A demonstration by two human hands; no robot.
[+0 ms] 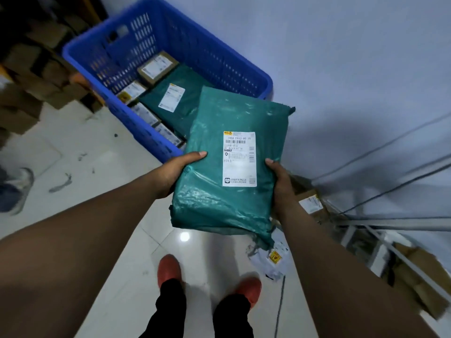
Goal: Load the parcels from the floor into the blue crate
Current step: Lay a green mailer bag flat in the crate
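Observation:
I hold a green plastic parcel (pixel 214 198) with a white shipping label in both hands, above the floor and over the near corner of the blue crate (pixel 83 48). My left hand (pixel 177 170) grips its left edge and my right hand (pixel 280 184) its right edge. Inside the crate lie another green parcel (pixel 188 79), a brown cardboard box (pixel 157 67) and several small labelled boxes along the left wall. On the floor at my right lie a grey plastic parcel (pixel 274 262) and a brown box (pixel 311 203), partly hidden by my right arm.
Stacked cardboard boxes (pixel 31 76) stand left of the crate. A metal rack (pixel 380 230) with cables and more cartons fills the right side against the white wall. Another person's shoe (pixel 23 184) is at the far left. My red shoes (pixel 169 269) stand on the tiled floor.

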